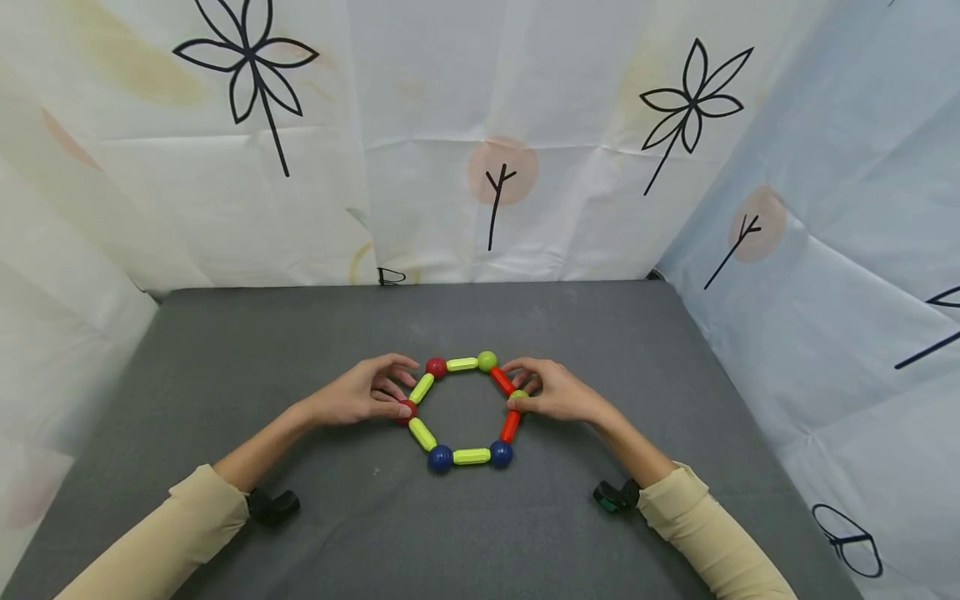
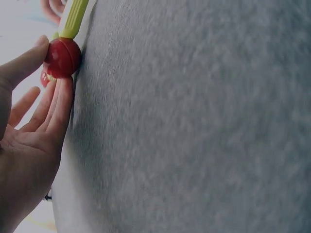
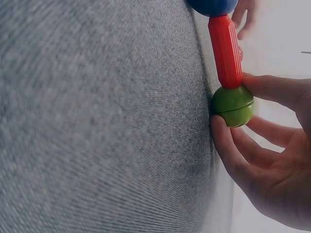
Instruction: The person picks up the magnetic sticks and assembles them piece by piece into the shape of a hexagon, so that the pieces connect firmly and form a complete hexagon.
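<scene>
A closed ring of toy balls and rods lies on the grey table, with one hand at each side. My left hand (image 1: pixel 360 392) pinches the red ball (image 2: pixel 62 58) at the ring's left corner between thumb and fingers. Across from it, my right hand (image 1: pixel 561 392) pinches a green ball (image 3: pixel 232 106) where two red rods (image 1: pixel 510 427) meet. Another red ball (image 1: pixel 436 367) and a green ball (image 1: pixel 487 361) form the far side. Two blue balls (image 1: pixel 440 458) sit at the near side, joined by a yellow-green rod (image 1: pixel 472 457). More yellow-green rods link the left side.
The grey cloth-covered table (image 1: pixel 420 533) reaches back to a white printed curtain (image 1: pixel 420 192). A bluish curtain (image 1: pixel 840 275) hangs along the right. Dark devices (image 1: pixel 273 507) are worn at both wrists, by the beige sleeves (image 1: pixel 172 533).
</scene>
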Tool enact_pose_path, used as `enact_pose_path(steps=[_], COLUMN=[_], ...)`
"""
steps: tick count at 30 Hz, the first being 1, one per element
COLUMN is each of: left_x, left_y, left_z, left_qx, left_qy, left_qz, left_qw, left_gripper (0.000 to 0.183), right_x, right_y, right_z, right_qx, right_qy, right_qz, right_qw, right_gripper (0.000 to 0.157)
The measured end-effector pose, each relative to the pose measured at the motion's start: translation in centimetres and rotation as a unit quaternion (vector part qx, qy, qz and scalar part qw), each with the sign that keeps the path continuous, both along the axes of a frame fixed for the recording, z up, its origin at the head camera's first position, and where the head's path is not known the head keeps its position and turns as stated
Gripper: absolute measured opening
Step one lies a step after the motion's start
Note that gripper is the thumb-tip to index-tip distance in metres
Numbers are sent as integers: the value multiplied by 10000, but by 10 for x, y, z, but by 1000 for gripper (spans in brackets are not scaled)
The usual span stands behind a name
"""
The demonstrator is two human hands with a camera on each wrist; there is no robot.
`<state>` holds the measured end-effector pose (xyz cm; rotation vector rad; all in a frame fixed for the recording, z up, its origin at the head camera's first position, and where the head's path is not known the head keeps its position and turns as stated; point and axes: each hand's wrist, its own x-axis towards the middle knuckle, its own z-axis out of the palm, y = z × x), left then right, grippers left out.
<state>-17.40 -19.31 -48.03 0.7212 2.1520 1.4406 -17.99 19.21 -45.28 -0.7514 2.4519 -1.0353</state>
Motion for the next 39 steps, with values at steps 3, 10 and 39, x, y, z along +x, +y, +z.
enact_pose_path(steps=[3, 10, 39], left_x=[1, -3, -33], left_y=[5, 10, 5], left_z=[-1, 1, 2], left_qx=[1, -211, -500], left_qy=[119, 294, 1024], left_qz=[-8, 137, 424], left_qw=[9999, 9993, 9926], left_gripper=[71, 73, 59], right_x=[1, 1, -21], right_y=[-1, 0, 6], right_z=[0, -1, -8], right_qx=[8, 87, -518], right_qy=[-20, -30, 222], right_qz=[-33, -133, -622], right_qw=[10000, 9999, 9965], right_gripper=[53, 55, 39])
